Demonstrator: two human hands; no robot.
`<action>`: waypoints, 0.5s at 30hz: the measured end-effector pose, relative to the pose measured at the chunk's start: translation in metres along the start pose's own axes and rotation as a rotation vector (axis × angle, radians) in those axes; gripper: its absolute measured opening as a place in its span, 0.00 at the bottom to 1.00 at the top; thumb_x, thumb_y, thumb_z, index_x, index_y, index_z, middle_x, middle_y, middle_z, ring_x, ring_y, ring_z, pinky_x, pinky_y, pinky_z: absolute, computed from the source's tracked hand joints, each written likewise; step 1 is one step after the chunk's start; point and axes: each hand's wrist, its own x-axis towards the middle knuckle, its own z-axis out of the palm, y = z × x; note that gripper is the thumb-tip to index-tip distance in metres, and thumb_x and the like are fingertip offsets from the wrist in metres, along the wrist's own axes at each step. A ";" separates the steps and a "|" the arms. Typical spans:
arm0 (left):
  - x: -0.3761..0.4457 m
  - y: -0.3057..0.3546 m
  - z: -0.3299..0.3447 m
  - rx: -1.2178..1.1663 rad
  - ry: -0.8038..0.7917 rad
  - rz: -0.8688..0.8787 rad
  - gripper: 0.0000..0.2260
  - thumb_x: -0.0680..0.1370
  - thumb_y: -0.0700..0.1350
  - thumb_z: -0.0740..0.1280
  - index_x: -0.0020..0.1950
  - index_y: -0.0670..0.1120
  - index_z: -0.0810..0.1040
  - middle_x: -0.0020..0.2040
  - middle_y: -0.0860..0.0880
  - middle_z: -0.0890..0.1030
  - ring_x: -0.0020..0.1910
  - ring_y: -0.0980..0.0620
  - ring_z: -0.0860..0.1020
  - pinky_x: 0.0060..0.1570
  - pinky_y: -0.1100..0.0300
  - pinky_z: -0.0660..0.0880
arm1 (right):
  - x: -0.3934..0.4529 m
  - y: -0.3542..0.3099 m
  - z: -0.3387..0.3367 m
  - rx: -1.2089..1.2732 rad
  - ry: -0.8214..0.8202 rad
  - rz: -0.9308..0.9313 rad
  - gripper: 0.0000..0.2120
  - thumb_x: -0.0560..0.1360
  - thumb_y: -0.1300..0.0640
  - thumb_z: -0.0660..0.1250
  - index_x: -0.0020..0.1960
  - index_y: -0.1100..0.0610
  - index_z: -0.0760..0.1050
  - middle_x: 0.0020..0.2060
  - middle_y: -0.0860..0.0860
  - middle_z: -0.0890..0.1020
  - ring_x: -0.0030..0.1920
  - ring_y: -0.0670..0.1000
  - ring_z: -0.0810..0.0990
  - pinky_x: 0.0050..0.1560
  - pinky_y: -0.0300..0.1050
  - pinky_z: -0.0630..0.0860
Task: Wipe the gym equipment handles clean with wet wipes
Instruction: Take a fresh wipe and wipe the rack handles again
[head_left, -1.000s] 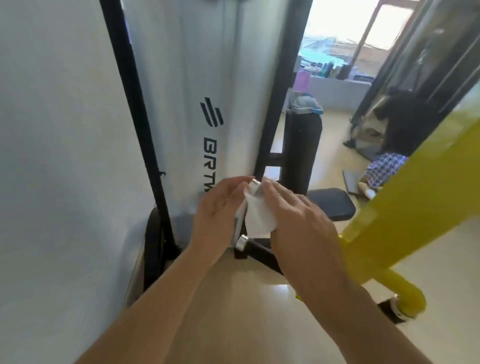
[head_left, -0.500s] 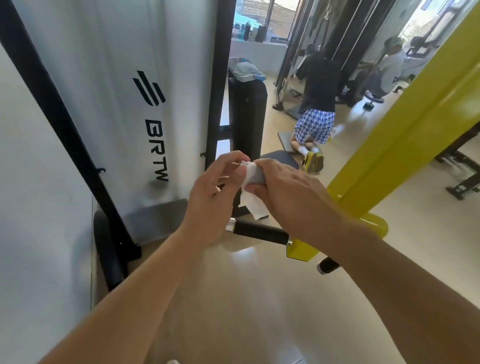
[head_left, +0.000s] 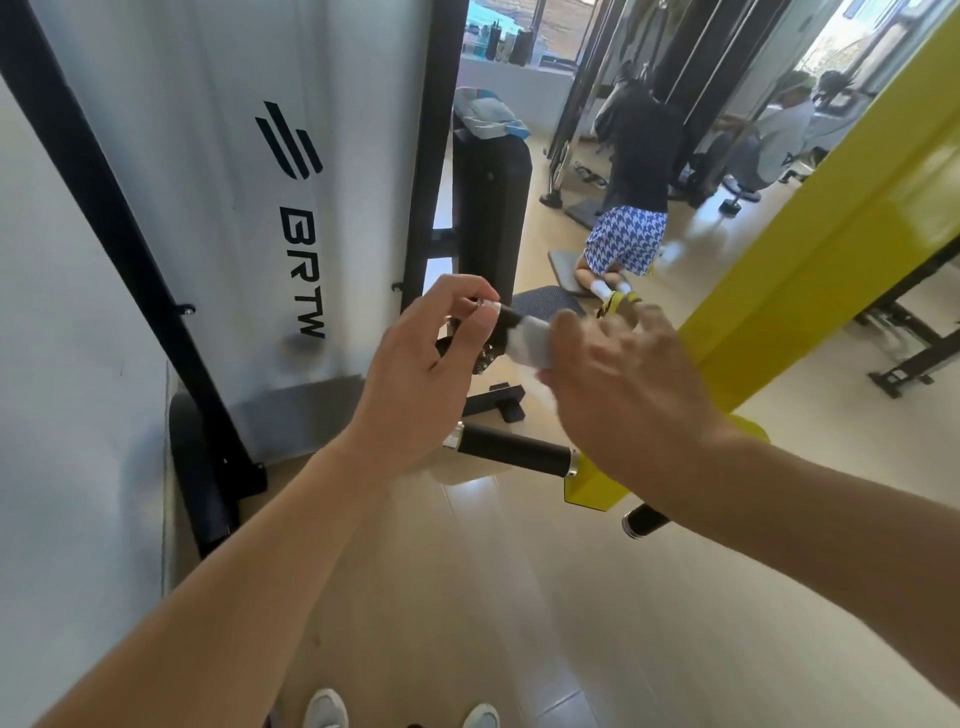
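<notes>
Two hands were up at the short black handle (head_left: 511, 318): my left hand (head_left: 421, 358) pinched its shiny end, while my right hand (head_left: 618, 384), blurry, held the wet wipe (head_left: 530, 340) round it, ready to slide along.

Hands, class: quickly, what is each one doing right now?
Left hand: pinching the handle end.
Right hand: blurred, on the wipe; grip cannot be told.

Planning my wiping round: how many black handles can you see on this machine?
3: upper handle pinched by the left hand, wet wipe around it; lower handle left of the yellow frame; short handle below-right. Others may be hidden.
</notes>
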 end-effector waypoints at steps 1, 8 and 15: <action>-0.001 0.000 -0.001 0.022 -0.014 0.006 0.09 0.84 0.47 0.60 0.61 0.47 0.75 0.50 0.53 0.82 0.49 0.71 0.76 0.44 0.81 0.68 | -0.009 0.007 0.003 -0.074 -0.034 0.027 0.11 0.83 0.50 0.56 0.58 0.57 0.66 0.42 0.54 0.76 0.38 0.54 0.69 0.56 0.55 0.69; -0.009 0.005 -0.005 0.072 0.016 -0.005 0.09 0.84 0.47 0.59 0.61 0.49 0.75 0.50 0.57 0.81 0.50 0.61 0.79 0.43 0.80 0.68 | 0.015 -0.016 0.001 -0.007 0.283 -0.111 0.11 0.81 0.51 0.61 0.50 0.60 0.72 0.34 0.54 0.79 0.31 0.55 0.78 0.44 0.52 0.78; -0.008 0.010 -0.021 0.171 -0.045 -0.018 0.10 0.84 0.50 0.59 0.62 0.49 0.75 0.49 0.58 0.80 0.49 0.62 0.79 0.45 0.84 0.66 | -0.019 0.015 0.002 -0.189 -0.001 -0.062 0.08 0.80 0.54 0.60 0.49 0.60 0.70 0.36 0.56 0.79 0.40 0.58 0.78 0.57 0.59 0.72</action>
